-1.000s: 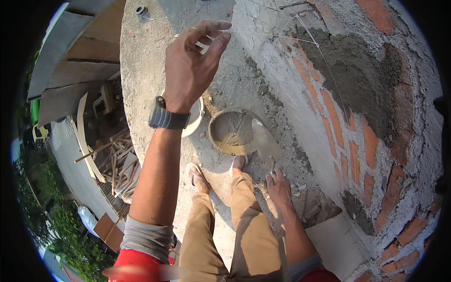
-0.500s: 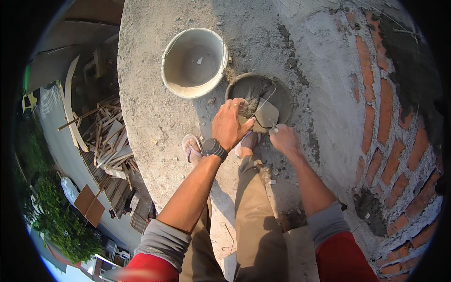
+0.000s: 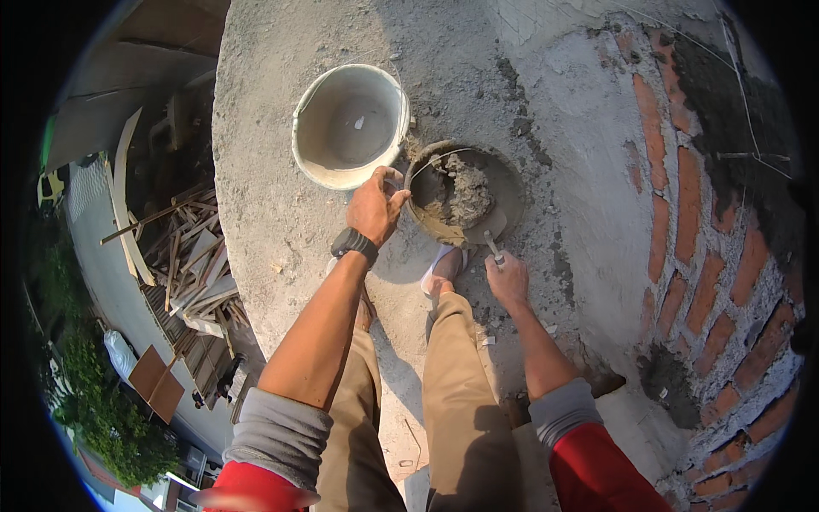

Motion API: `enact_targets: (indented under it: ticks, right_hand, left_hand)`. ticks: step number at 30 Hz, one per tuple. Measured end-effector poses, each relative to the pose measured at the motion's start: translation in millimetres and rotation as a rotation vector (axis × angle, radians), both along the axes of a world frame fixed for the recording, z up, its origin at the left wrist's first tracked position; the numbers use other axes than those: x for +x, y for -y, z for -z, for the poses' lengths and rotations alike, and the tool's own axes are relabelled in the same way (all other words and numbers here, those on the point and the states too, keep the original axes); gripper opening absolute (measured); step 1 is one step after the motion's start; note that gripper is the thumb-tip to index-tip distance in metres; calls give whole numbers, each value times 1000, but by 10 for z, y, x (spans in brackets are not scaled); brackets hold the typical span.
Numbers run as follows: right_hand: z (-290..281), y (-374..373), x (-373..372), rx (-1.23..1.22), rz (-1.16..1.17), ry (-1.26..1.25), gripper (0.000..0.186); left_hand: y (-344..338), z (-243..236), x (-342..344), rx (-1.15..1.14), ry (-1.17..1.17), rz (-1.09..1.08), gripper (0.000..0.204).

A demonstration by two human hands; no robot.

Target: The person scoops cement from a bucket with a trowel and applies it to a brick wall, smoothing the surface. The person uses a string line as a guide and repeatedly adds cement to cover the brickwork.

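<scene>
A round mortar bucket [image 3: 517, 183] stands in front of my feet, with a lump of wet grey mortar [image 3: 469, 194] inside. Its thin wire handle [image 3: 439, 157] lies over toward the left rim. My left hand [image 3: 375, 207], wearing a dark watch, is just left of that rim; its fingers are curled, the thumb apart, and nothing shows in them. On the near right side, my right hand [image 3: 508, 278] is closed around a trowel [image 3: 492, 244], whose shank points into the bucket. I cannot make out its blade clearly. A pale, larger bucket [image 3: 357, 128] stands beyond my left hand.
Rough concrete [image 3: 281, 196] lies underfoot, its curved edge dropping off at the left. Far below are a heap of scrap wood [image 3: 205, 264] and a tree [image 3: 102, 401]. A partly plastered brick wall [image 3: 689, 205] rises on the right.
My left hand has left the mortar and moved left to the rim's outer side. The wire handle has swung left. The trowel's blade, broad and plain before, has turned or sunk from sight.
</scene>
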State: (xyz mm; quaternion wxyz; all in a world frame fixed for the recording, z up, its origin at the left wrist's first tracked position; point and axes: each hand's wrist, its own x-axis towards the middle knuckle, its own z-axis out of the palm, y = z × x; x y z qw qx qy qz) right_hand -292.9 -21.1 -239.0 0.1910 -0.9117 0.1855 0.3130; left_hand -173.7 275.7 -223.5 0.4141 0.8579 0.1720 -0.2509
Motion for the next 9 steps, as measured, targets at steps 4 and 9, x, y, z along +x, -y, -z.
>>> enact_targets:
  ticks: [4,9]
  right_hand:
    - [-375,68,-30,-18,-1,21,38]
    - [-674,460,145,0,-19,-23,36]
  left_hand:
    - [-139,-425,187,-129,109,-131,33]
    - [-178,-1038,573,-157,317,-184,24]
